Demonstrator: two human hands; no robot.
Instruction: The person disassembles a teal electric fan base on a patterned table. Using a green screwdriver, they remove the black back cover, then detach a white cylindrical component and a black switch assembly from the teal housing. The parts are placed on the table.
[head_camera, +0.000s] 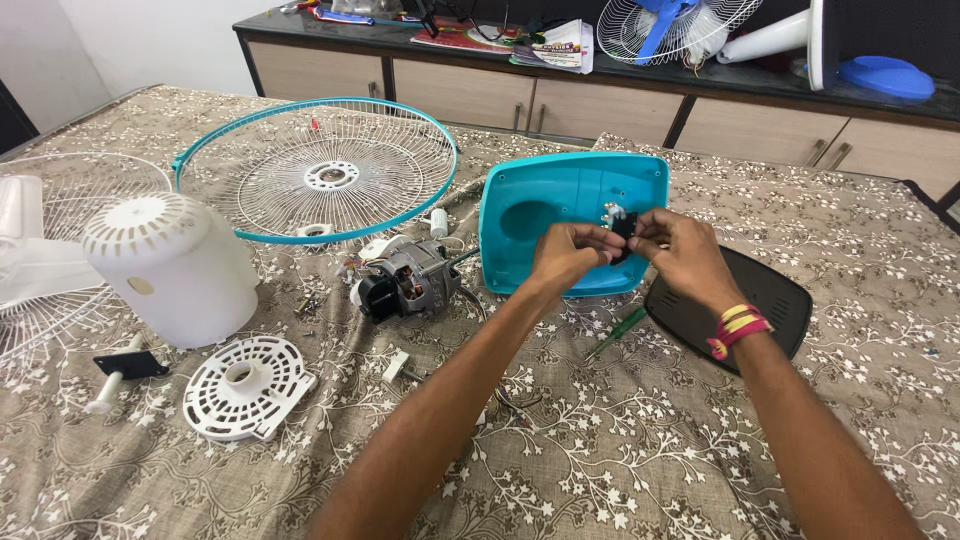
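**A:** What is closest to us?

**B:** Two bare arms over the worktop (620, 460), which has a brown cloth with white flowers. The left hand (565, 255) and the right hand (680, 255) meet in the middle. Both pinch one small black part (624, 226) with their fingertips.

**A:** Where is that part?

**B:** Up in the air, just in front of the one teal plastic fan base (560, 200).

**A:** What else can you count?

**B:** One green screwdriver (617, 331) and one black flat plate (765, 300) lie by the right wrist. One grey fan motor (405, 282) sits left of the base. One teal-rimmed wire guard (318, 170), one white round cover (170, 265) and one white slotted disc (245, 387) are farther left.
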